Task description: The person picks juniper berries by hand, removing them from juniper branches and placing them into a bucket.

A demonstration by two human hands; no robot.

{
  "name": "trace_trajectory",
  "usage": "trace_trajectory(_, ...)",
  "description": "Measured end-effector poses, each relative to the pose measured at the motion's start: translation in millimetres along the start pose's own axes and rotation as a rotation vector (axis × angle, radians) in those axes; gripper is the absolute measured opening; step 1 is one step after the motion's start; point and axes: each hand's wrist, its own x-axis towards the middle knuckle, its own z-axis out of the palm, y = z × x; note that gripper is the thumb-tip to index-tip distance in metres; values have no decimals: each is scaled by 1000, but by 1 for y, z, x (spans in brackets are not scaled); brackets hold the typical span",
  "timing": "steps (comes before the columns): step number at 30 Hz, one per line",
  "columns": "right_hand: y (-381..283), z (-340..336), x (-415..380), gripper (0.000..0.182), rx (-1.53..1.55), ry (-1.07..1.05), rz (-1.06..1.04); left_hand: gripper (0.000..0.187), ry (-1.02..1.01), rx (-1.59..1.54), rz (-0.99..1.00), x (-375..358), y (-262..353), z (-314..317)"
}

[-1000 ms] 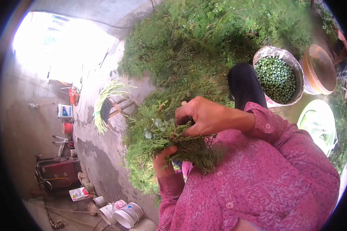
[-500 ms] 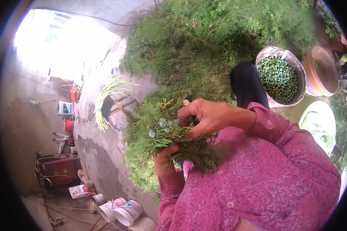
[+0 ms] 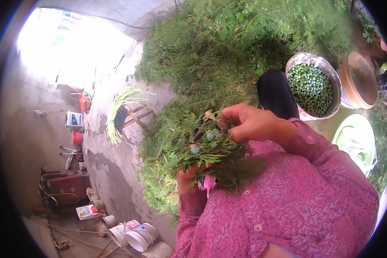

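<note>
My left hand (image 3: pixel 188 175) is closed from below around a leafy cypress sprig (image 3: pixel 202 157), which partly covers its fingers. Pale blue-green cones (image 3: pixel 210 135) show among the sprig's flat green leaves. Above the sprig's right side, my right hand (image 3: pixel 251 124) has thumb and fingers pinched together. A small green cone (image 3: pixel 231 127) shows at those fingertips. To the right, past my dark-clothed knee (image 3: pixel 277 92), stands a bucket (image 3: pixel 337 92) holding many picked green cones (image 3: pixel 310 88).
A large heap of cypress branches (image 3: pixel 219 47) spreads ahead. Beside the bucket are a brown-rimmed tub (image 3: pixel 359 81) and a pale green basin (image 3: pixel 354 137). At left, a wooden stool (image 3: pixel 135 118) has long green stalks (image 3: pixel 116 114) over it. White buckets (image 3: pixel 142 238) lie at lower left.
My right hand has moved right, drawing back from the sprig with its fingers pinched. The cones on the sprig now show more plainly, and the sprig has shifted slightly right.
</note>
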Motion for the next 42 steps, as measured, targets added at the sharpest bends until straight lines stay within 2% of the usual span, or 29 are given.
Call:
trace_trajectory(1,-1,-3,-5,14,-1,0,1,60,-5,-11,-1,1,-4,2)
trace_trajectory(3,-12,-13,-18,12,386,22,78,60,-18,-36,-3,-2,-1,-5)
trace_trajectory(5,-23,-39,-32,9,421,59,-71,60,-35,-62,-4,27,8,-1)
trace_trajectory(7,-41,-54,-56,4,286,408,-221,60,-51,-83,-4,6,-1,-7)
trace_trajectory(9,-47,-78,-72,4,92,774,-453,61,-57,-103,4,17,2,-7)
trace_trajectory(10,-38,-107,-83,6,-151,962,-455,61,-57,-113,7,24,4,-7)
trace_trajectory(11,-21,-142,-94,10,-402,1142,-453,61,-58,-124,11,-1,-4,-14)
trace_trajectory(13,18,-201,-114,21,-1478,1366,-146,61,-67,-143,17,13,-5,-8)
trace_trajectory(14,28,-210,-125,28,-1645,1224,246,61,-74,-155,22,17,-5,-7)
trace_trajectory(15,23,-201,-123,28,-1647,1225,240,61,-82,-166,27,19,1,3)
trace_trajectory(16,19,-191,-118,28,-1511,1153,46,66,168,-118,-52,15,6,20)
trace_trajectory(17,13,-175,-112,29,-1363,1076,-134,66,169,-113,-54,16,4,19)
trace_trajectory(18,-2,-152,-98,19,-751,931,-168,67,162,-103,-70,19,1,15)
trace_trajectory(21,-45,-72,-61,16,-493,459,-426,70,105,-74,-97,34,-6,5)
trace_trajectory(22,-47,-51,-48,18,-372,287,-510,68,3,-113,-87,37,-6,6)
trace_trajectory(23,-51,-31,-38,20,-428,212,-524,66,-96,-152,-77,39,-6,7)
trace_trajectory(24,-53,-17,-30,23,-515,154,-486,66,-98,-150,-75,37,-3,15)
trace_trajectory(25,-53,-6,-23,24,-552,126,-429,66,-86,-146,-60,33,2,28)
trace_trajectory(30,-40,10,5,30,-641,48,-533,67,-77,-147,-48,30,1,26)
trace_trajectory(34,-37,16,14,32,-766,91,-586,65,-91,-124,-51,32,1,21)
trace_trajectory(36,-35,18,16,30,-680,51,-511,64,-97,-132,-45,32,1,19)
trace_trajectory(42,-29,22,21,24,-553,-6,-510,64,-90,-131,-63,28,2,19)
